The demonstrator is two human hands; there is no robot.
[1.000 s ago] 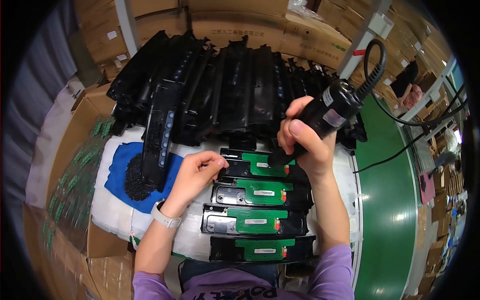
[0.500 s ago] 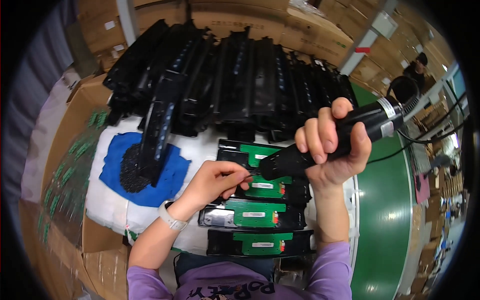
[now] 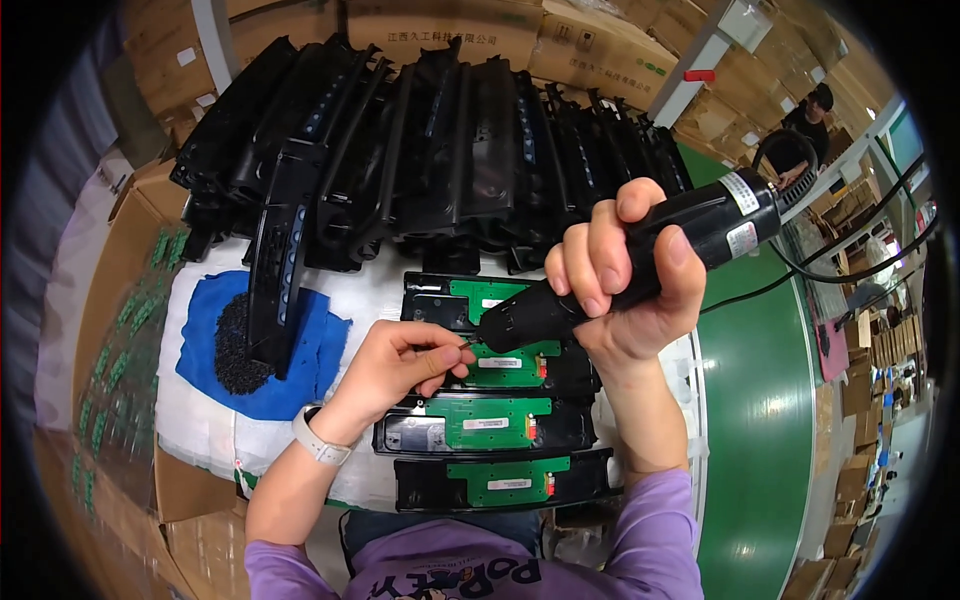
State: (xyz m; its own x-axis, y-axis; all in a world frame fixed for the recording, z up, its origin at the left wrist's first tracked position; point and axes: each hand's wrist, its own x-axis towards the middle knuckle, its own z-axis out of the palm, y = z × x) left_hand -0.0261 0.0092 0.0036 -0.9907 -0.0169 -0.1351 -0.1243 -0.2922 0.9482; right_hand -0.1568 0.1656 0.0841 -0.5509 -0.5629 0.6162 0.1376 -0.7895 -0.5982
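Black housings (image 3: pixel 425 486) hold green boards (image 3: pixel 513 473); carton (image 3: pixel 195 490) holds green strips (image 3: pixel 178 246)

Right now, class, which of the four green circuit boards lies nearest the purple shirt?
The bottom board in the column: no other board lies between it and the shirt. The other three boards lie farther up, toward the piled black parts.

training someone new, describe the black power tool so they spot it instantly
Find the white-topped table, then the right hand above it. That hand grips the power tool: a thick black cylinder, round and corded unlike the flat panels below.
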